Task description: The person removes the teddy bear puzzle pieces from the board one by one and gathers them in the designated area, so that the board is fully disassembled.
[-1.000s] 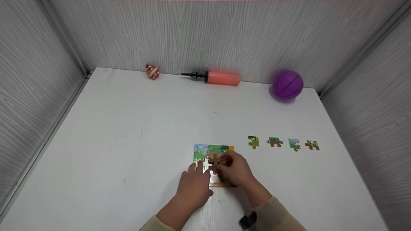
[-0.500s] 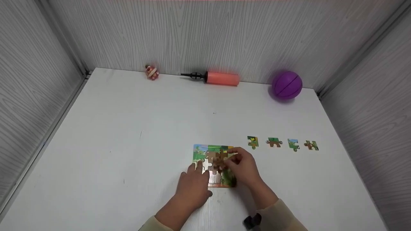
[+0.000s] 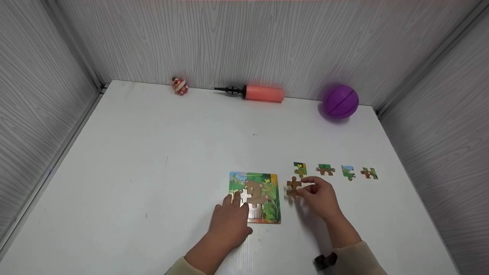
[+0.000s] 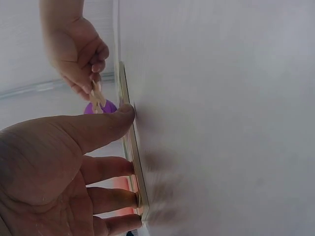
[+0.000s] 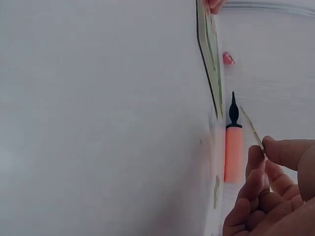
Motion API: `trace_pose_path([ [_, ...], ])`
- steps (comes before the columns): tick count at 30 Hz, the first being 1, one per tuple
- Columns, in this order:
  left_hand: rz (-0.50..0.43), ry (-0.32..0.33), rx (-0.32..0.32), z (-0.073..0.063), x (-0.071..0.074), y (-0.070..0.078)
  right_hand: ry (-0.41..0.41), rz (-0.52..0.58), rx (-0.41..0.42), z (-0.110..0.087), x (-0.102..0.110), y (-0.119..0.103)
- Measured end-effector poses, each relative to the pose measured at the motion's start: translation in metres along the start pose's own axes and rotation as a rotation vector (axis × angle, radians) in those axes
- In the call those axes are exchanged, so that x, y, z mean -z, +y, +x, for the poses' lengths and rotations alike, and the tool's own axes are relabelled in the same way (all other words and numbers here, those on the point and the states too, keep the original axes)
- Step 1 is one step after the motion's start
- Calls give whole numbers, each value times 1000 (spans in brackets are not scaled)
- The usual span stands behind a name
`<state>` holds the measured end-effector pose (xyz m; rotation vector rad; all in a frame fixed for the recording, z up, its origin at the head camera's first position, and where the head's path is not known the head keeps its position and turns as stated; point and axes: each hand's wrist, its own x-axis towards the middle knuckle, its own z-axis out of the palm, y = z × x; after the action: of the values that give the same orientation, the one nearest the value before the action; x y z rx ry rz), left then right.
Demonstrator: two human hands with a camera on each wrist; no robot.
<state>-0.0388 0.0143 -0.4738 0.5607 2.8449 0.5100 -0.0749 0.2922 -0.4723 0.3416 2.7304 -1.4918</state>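
My right hand (image 3: 321, 196) pinches a brown jigsaw piece (image 3: 293, 186) by its edge, just right of the puzzle board. In the right wrist view that piece (image 5: 252, 129) is seen edge-on between thumb and fingertip. My left hand (image 3: 230, 221) rests on the lower left of the puzzle board (image 3: 272, 198), fingers spread and fairly straight, covering that corner. The board pictures a brown bear among green leaves, and a pale piece-shaped gap (image 3: 245, 196) shows by the left fingertips. From the left wrist view, the fingertips lie along the edge of the board (image 4: 140, 177).
Several loose jigsaw pieces lie in a row to the right, among them a green-and-brown one (image 3: 325, 169). Along the back wall are a small reddish toy (image 3: 180, 86), an orange hand pump (image 3: 263, 93) and a purple ball (image 3: 340, 101). Grey panels enclose the white table (image 3: 172, 133).
My right hand has lifted the brown jigsaw piece from over the board and carried it right, off the board's edge. My left hand has stayed in place.
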Motion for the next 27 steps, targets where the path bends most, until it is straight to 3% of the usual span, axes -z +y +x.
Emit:
trace_pose_path([
  [10,2,-3,-2,-1,0,1,-61,-106,-156,6,20,16],
  [20,12,-15,2,0,-1,1,-29,-321,-124,4,22,13],
  [27,12,-13,5,1,1,0,-98,-420,-108,3,15,7],
])
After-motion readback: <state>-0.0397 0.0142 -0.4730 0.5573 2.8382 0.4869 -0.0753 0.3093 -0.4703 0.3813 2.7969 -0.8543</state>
